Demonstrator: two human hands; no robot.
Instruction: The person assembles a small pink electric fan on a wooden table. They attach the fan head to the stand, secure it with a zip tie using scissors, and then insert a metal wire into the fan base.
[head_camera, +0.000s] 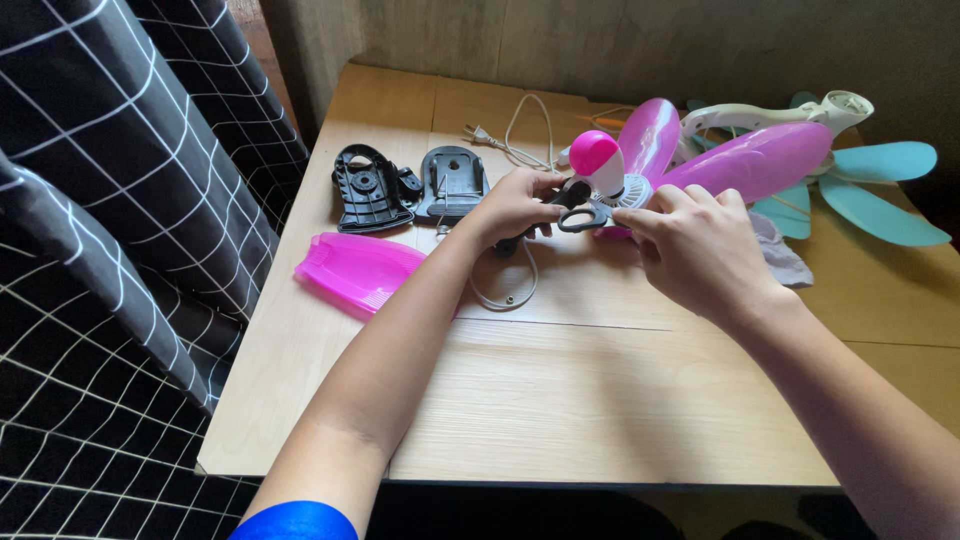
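Observation:
My left hand (515, 205) grips a pair of black-handled scissors (575, 207) by the handles, just in front of a small pink and white fan motor hub (600, 165). From the right, my right hand (700, 250) has its fingertips on the scissors' other handle loop and at the base of the hub. Two translucent pink fan blades (745, 160) stick out from the hub toward the back right. The white power cord (520, 135) runs from behind my left hand to a plug at the back and loops under my hands.
Two black plastic housing pieces (372, 186) (453, 180) lie at the back left of the wooden table (560, 400). A loose pink blade (360, 268) rests left of my forearm. A teal-bladed fan part (870, 190) lies at the back right. A black grid-pattern cloth (120, 230) hangs along the left edge.

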